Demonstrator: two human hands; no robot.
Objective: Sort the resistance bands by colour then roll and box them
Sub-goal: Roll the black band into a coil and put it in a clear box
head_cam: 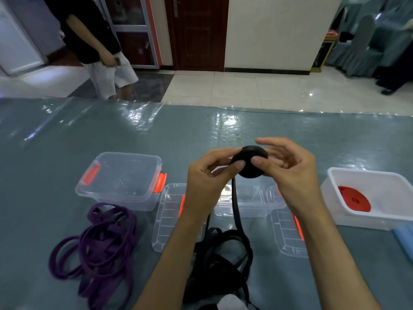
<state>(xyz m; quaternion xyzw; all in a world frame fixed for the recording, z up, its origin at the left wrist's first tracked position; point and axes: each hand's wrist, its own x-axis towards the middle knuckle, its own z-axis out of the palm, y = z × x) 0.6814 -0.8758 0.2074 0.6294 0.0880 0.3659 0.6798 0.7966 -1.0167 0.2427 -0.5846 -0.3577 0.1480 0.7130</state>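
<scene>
Both hands hold a rolled black band point(249, 162) above the table. My left hand point(210, 173) pinches its left side with thumb and fingers; my right hand point(288, 166) pinches the right side with the thumb in front. A loose black tail hangs from the roll down to a tangled pile of black bands point(223, 260) near the front edge. A heap of purple bands point(100, 245) lies at the left. A rolled red band point(354, 199) sits inside a white box point(380, 220) at the right.
A clear box with orange latches point(120, 177) stands left of centre, with another clear box point(248, 202) behind my arms. Two clear lids point(167, 220) point(288, 233) lie flat beside it. A person stands beyond the table's far edge at the left.
</scene>
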